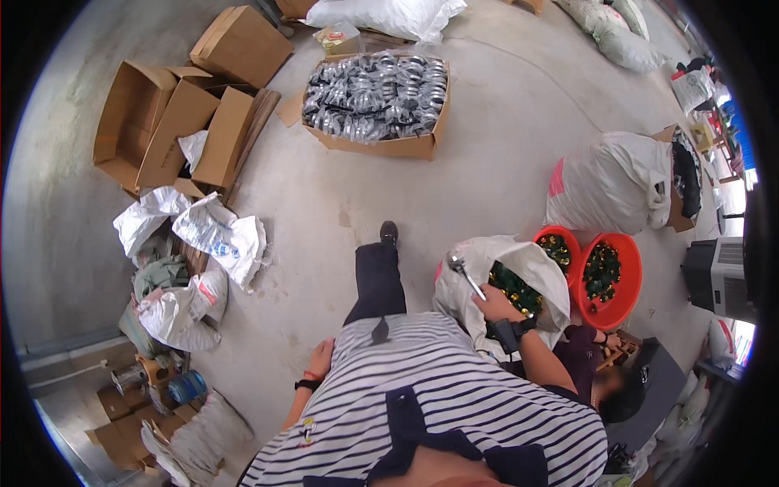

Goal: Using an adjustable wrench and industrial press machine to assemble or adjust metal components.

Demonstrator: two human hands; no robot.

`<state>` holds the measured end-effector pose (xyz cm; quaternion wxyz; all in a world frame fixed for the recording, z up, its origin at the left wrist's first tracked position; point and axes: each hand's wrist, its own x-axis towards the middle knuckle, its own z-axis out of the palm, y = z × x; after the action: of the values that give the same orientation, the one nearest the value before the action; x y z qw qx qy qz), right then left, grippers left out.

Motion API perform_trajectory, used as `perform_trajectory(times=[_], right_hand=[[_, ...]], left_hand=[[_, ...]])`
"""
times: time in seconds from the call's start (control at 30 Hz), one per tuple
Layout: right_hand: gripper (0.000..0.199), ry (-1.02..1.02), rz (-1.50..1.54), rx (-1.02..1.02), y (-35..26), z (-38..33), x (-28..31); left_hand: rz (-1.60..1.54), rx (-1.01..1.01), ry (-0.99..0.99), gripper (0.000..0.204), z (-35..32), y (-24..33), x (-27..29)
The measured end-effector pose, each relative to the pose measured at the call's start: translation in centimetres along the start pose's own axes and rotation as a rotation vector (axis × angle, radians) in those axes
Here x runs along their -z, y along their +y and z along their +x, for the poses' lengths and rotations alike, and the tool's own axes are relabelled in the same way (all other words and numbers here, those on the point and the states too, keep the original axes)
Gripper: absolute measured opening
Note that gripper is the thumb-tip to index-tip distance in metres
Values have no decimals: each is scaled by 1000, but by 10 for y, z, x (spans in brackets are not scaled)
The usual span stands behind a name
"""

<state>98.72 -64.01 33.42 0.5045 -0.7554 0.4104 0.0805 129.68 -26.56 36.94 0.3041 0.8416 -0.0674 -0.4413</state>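
Right hand (497,304) grips a metal tool (466,274) over the open sack (527,268) of green-gold bits — two red tubs (621,300) beside it partly filled, sack still holding plenty. Left hand (320,357) rests loose on the hip.

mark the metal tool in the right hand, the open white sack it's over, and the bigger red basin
metal tool (466,276), head view, on the middle of its shaft.
white sack (545,272), head view, on the folded-back rim at the right of the opening.
red basin (631,280), head view, on its bare right wall.
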Motion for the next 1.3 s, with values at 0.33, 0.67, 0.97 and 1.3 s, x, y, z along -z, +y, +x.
perform_trajectory(times=[0.33, 0.67, 0.97, 1.3], right_hand=[[23, 388, 613, -534, -70, 99, 90], [19, 533, 770, -721, 31, 235, 259], [31, 661, 472, -523, 134, 360, 625], [40, 587, 704, -1024, 333, 411, 797]], left_hand=[[319, -262, -537, 42, 276, 402, -21], [607, -555, -929, 43, 392, 701, -301], [886, -696, -735, 42, 441, 943, -464], [1525, -860, -679, 51, 568, 1208, -772]])
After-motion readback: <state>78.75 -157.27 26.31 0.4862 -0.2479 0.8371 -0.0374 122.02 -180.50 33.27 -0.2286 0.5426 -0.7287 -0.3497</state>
